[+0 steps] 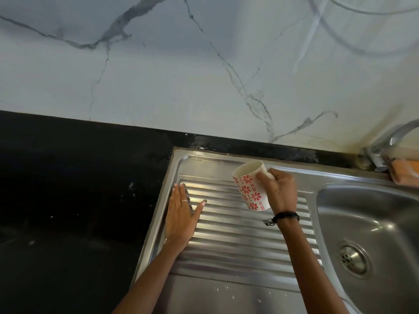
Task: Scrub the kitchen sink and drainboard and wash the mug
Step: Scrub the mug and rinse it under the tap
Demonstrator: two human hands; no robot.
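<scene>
Steel round sink basin (371, 225) is cut off at right. Left hand (181, 214) lies flat, fingers straight, on ribbed steel drainboard (238, 234); right hand (280, 191) grips tilted white red-flowered mug (250, 189).

We can read no text, label, brand or number anywhere; the white mug (251, 186) carries only red flower motifs.

One mug (250, 185), one sink bowl (371, 225), one drainboard (238, 236), one tap (385, 143), one orange sponge (405, 171), two hands, one wrist thread (283, 216), one ring (184, 201).
</scene>
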